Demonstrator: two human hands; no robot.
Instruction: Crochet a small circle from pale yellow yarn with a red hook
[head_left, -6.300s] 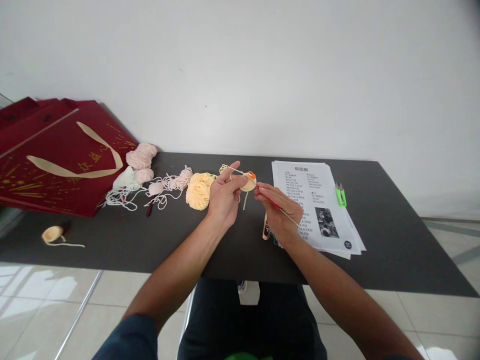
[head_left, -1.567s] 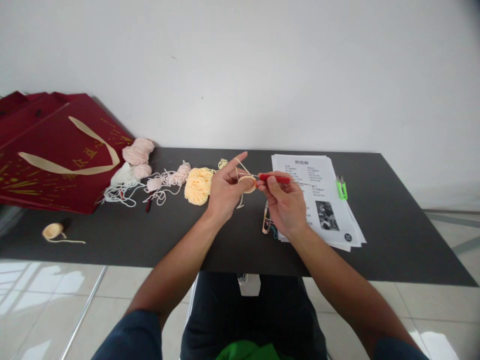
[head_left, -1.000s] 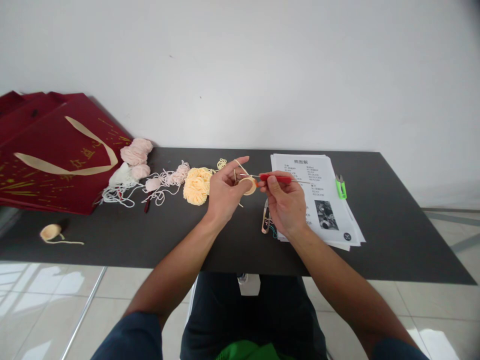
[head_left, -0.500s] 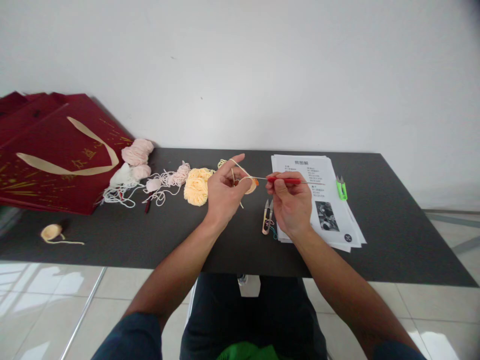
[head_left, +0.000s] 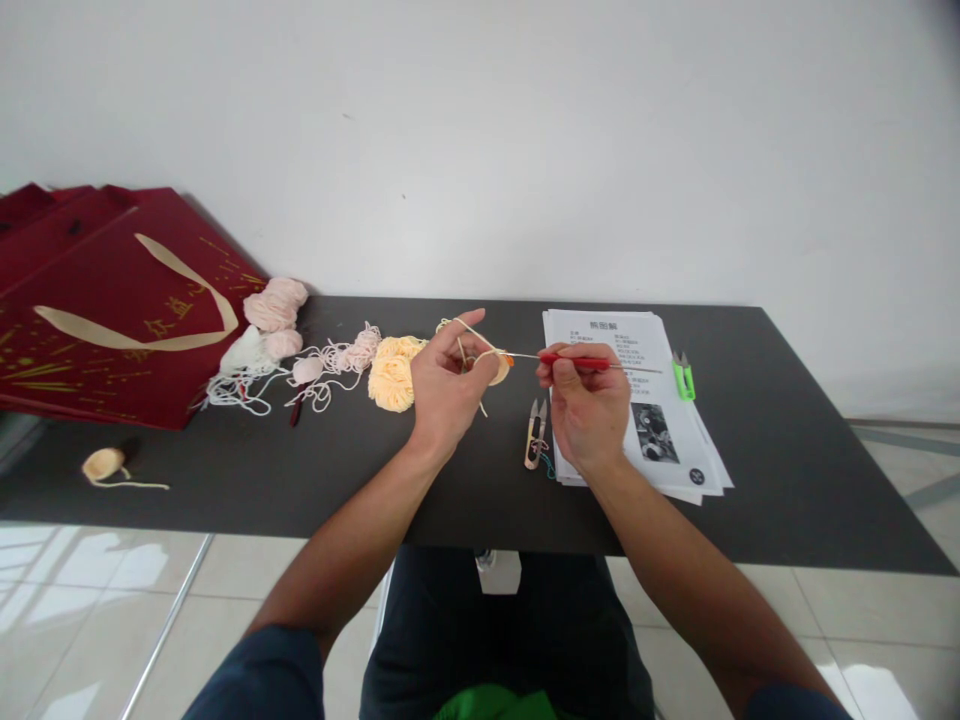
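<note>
My left hand [head_left: 448, 385] pinches a small round cream crochet piece [head_left: 499, 371], partly hidden by the thumb and fingers. A strand of yarn runs over its raised index finger. An orange stitch marker [head_left: 509, 360] shows at the piece's right edge. My right hand [head_left: 589, 410] grips the red handle of a crochet hook [head_left: 581, 362]; the metal shaft points left and its tip meets the yarn at the piece. Just left of my left hand lies a ball of pale yellow yarn [head_left: 392, 374]. Below the hook rest thread snips [head_left: 535, 435] with a beige handle.
Printed sheets [head_left: 615, 330] lie under and beyond my right hand, with green snips [head_left: 682, 377] on their right edge. Pink yarn [head_left: 276, 303], white yarn [head_left: 247, 352] and dark red gift bags [head_left: 112, 310] are at the left. A small cream crocheted cup [head_left: 103, 464] sits near the front left.
Over the last second my right hand has drawn the hook to the right, away from my left hand, uncovering the beige snips. My left hand stays nearly in place, still holding the piece.
</note>
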